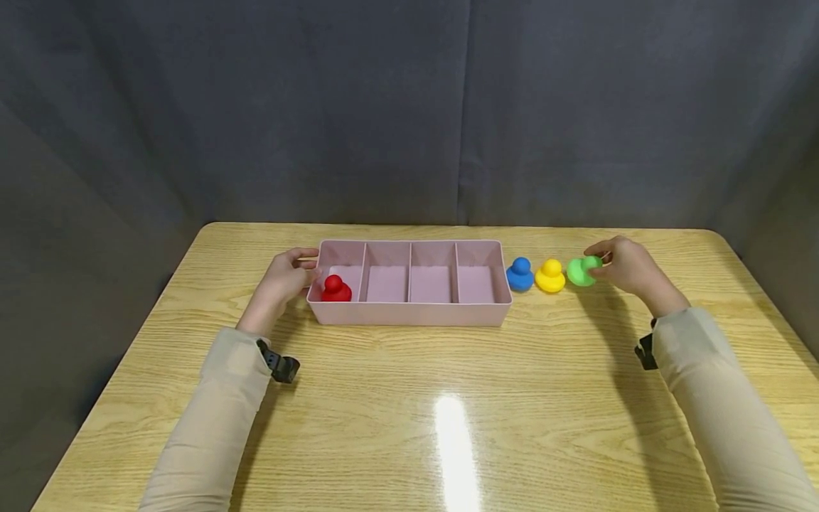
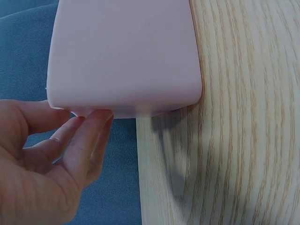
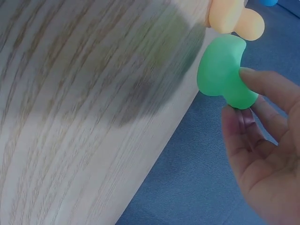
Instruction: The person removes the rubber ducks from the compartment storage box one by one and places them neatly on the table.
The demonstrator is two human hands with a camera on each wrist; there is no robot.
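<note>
While right hand (image 1: pixel 630 269) pinches green duck (image 1: pixel 581 270) | left hand (image 1: pixel 288 274) touches tray (image 1: pixel 409 313)

I see a light wooden surface (image 1: pixel 448 398) with rounded corners and a bright glare spot near its front middle. Directly on it sits a long pink tray (image 1: pixel 409 313) with four compartments in a row. Just right of the tray, three small duck-shaped toys stand in a line on the wood: a blue duck (image 1: pixel 520 275), then a yellow duck (image 1: pixel 550 276), then a green duck (image 1: pixel 581 271), which tilts over.
</note>
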